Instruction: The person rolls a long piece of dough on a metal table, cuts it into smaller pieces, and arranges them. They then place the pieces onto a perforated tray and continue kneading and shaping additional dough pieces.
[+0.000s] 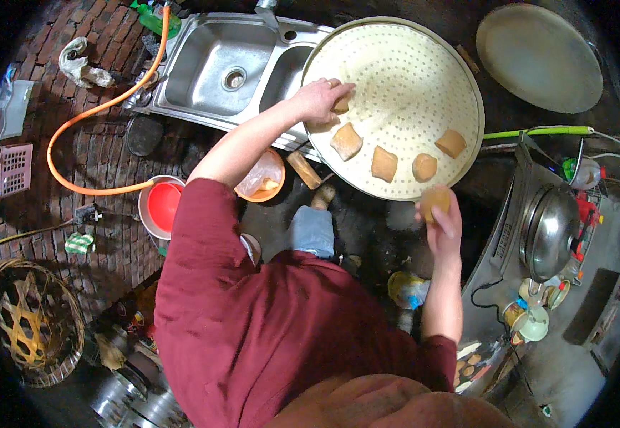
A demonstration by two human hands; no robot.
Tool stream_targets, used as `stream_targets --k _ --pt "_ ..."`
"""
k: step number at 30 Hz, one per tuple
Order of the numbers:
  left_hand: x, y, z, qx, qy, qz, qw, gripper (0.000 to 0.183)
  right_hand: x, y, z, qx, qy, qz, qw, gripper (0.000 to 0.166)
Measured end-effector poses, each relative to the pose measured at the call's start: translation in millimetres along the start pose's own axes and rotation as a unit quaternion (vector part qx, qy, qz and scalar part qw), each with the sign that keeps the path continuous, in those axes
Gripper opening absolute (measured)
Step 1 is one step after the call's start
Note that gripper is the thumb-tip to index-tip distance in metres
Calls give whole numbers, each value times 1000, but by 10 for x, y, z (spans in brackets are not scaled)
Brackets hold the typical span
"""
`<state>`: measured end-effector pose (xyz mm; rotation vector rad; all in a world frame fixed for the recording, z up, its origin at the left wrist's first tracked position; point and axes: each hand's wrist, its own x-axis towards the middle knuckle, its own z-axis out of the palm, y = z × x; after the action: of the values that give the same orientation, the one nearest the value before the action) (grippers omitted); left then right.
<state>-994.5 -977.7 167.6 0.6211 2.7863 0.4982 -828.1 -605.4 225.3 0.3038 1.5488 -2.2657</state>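
Observation:
A large round perforated steamer tray [395, 80] lies before me, one side over the sink. My left hand [322, 101] is at its left edge, fingers curled over a brown dough piece [342, 105] that they partly hide. Just outside the near rim, my right hand [442, 224] holds another brown dough piece [434, 204]; both are blurred. Along the tray's near side sit several squarish brown dough pieces: a floury one [347, 142], a plain one [384, 164], a rounder one [425, 168] and one at the right [450, 144].
A steel sink [224, 69] stands to the left. An orange hose [53, 139] runs to a basin with red inside [164, 207]. Below the tray are an orange bucket [282, 184] and a wooden piece [304, 170]. A lidded pan [551, 235] sits on the right counter.

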Motion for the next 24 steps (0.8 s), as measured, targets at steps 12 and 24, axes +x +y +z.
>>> stream_targets --k 12,24 --pt "-689 -384 -631 -82 203 -71 973 69 2914 -38 2024 -639 -107 -240 723 52" --pt "813 -611 -426 36 16 37 999 60 1443 -373 710 -501 36 -140 853 52"
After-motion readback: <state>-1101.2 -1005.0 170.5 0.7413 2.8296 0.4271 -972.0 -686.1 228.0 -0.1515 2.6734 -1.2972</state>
